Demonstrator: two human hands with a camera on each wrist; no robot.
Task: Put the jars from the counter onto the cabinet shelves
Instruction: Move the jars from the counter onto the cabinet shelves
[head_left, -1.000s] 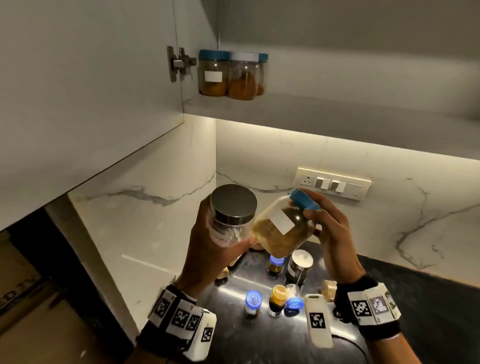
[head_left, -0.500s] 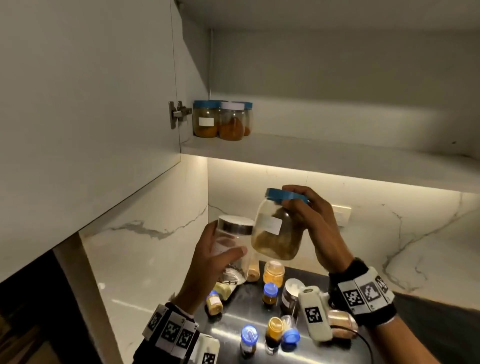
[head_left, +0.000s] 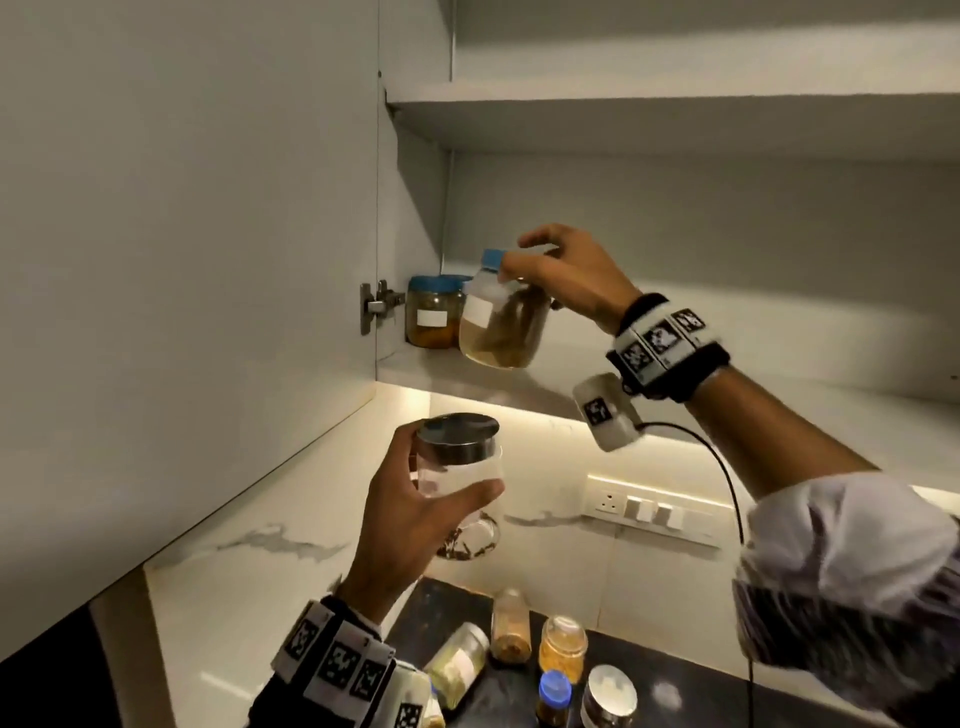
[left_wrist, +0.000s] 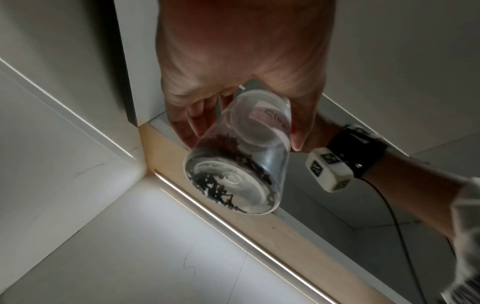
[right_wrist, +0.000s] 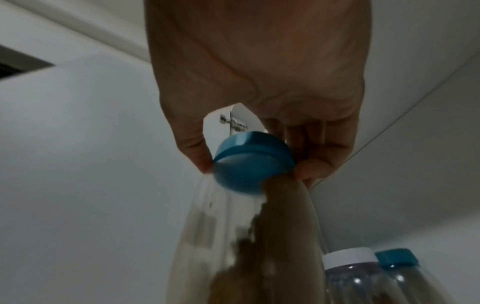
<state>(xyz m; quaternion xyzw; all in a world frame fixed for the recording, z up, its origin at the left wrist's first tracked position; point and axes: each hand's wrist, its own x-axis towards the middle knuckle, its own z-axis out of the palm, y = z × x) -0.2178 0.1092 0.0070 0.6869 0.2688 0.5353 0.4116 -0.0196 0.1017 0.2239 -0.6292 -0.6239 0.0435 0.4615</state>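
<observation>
My right hand (head_left: 550, 275) pinches the blue lid (right_wrist: 253, 162) of a clear jar of tan powder (head_left: 501, 327), hanging tilted just above the front of the lower cabinet shelf (head_left: 675, 395). Behind it on the shelf stand a blue-lidded jar (head_left: 434, 312) and, in the right wrist view, a white-lidded jar (right_wrist: 350, 273). My left hand (head_left: 415, 514) grips a clear jar with a steel lid (head_left: 460, 467) below the shelf; dark cloves lie in its bottom (left_wrist: 231, 185).
The open cabinet door (head_left: 182, 260) stands to the left, its hinge (head_left: 376, 306) beside the shelf jars. An upper shelf (head_left: 675, 114) runs above. Several small jars (head_left: 561, 649) stand on the dark counter (head_left: 701, 691) below. A socket strip (head_left: 649, 512) is on the marble wall.
My right hand has lifted the powder jar from chest height up and left to the lower shelf's front. The left hand has risen a little with the steel-lidded jar.
</observation>
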